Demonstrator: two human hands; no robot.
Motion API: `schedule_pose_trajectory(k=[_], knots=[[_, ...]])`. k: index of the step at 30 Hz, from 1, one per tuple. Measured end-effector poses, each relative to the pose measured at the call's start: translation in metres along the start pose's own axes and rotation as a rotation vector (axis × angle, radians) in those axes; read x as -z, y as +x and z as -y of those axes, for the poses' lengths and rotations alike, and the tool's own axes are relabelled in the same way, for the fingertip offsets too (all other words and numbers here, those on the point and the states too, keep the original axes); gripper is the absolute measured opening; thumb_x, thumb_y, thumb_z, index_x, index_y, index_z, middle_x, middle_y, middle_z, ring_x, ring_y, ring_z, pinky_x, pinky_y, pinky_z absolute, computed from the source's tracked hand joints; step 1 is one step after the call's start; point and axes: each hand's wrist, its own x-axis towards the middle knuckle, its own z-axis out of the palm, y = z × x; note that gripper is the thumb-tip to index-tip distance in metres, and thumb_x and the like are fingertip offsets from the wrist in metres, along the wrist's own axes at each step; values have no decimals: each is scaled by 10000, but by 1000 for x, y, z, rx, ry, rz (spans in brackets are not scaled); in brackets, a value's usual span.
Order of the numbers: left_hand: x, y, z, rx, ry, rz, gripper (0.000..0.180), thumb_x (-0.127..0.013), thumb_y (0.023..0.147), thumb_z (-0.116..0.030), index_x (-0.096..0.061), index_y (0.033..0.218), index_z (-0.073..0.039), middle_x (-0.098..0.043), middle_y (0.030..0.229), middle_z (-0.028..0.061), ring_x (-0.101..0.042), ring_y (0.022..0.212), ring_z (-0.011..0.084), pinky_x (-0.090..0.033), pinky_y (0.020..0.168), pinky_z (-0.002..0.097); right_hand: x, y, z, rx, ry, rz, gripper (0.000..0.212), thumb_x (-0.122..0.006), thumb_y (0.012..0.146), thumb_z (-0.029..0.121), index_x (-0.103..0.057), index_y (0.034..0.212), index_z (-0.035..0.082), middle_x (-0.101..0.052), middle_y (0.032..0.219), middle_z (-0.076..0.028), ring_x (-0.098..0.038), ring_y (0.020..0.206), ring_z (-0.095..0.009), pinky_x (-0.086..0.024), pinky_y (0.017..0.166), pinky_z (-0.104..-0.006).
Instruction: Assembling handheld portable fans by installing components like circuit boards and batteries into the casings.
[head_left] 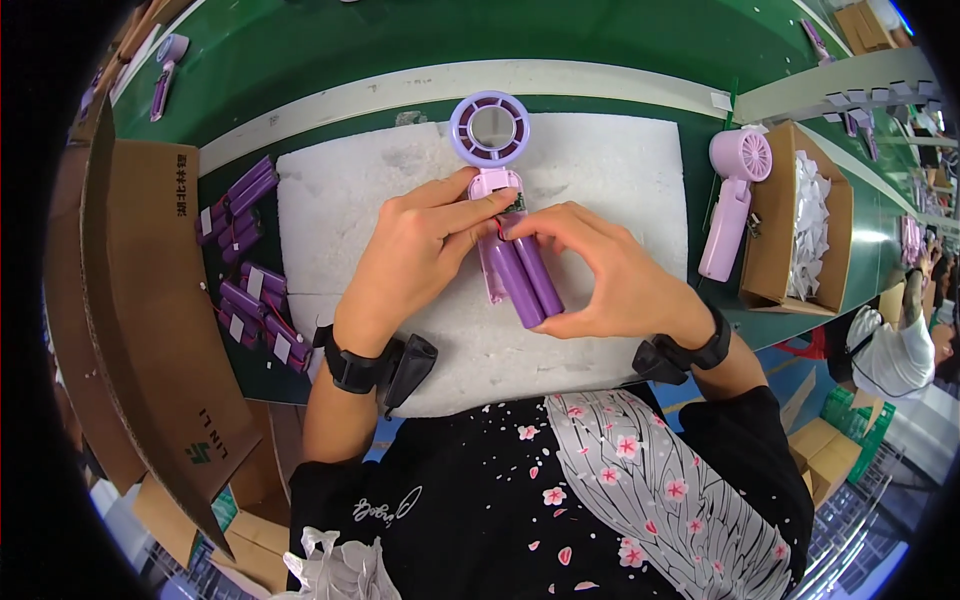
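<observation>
A purple handheld fan (pixel 492 128) lies on a white foam sheet (pixel 345 190), its round head pointing away from me. Its pink handle is uncovered, and a small green circuit board (pixel 515 201) shows near the neck. My left hand (pixel 405 240) grips the handle, with the thumb and fingertips at the board and the wires below it. Between the thumb and fingers of my right hand (pixel 630 275) is a battery pack of two purple cells (pixel 522 285). The pack sits tilted over the handle shell, and short red wires run from its upper end toward the board.
Several purple battery packs (pixel 262 310) lie left of the foam, beside a tall cardboard box (pixel 150 270). At the right, a pink fan (pixel 728 220) lies beside an open carton (pixel 840 235) of white pieces. A pale rail (pixel 350 98) crosses behind the foam. Another person (pixel 890 350) is at far right.
</observation>
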Motion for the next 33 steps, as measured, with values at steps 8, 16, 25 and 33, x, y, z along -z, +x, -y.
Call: schedule_pose_trajectory(k=[8, 16, 25, 33], knots=[[2, 0, -5, -24, -34, 43, 382, -630, 762, 53, -668, 1126, -54, -622, 1094, 206, -641, 862, 350, -527, 745, 376, -14, 0, -2, 198, -329, -109, 609, -812, 606, 91, -556, 1155, 24, -551, 1196, -138, -572, 1025, -272, -489, 882, -383], [2, -1, -2, -64, -2, 72, 404, -587, 794, 87, -656, 1162, -64, -592, 1215, 223, -653, 922, 362, -532, 786, 360, -20, -8, 1, 174, -408, -149, 448, -798, 633, 36, -596, 1030, -9, -516, 1238, -160, -586, 969, -269, -536, 818, -343], [0, 1, -1, -53, -52, 46, 386, -588, 801, 73, -667, 1149, -73, -611, 1194, 207, -662, 900, 358, -534, 778, 350, -23, -5, -1, 212, -449, -196, 354, -809, 615, 11, -579, 885, 3, -514, 1250, -171, -587, 923, -257, -550, 768, -340], [-1, 4, 5, 34, -176, 67, 315, -627, 818, -6, -688, 1117, -84, -633, 1146, 226, -680, 843, 335, -529, 728, 317, -16, -5, -8, 185, -347, -191, 348, -835, 593, 29, -551, 793, 36, -525, 1234, -182, -583, 885, -229, -529, 725, -313]])
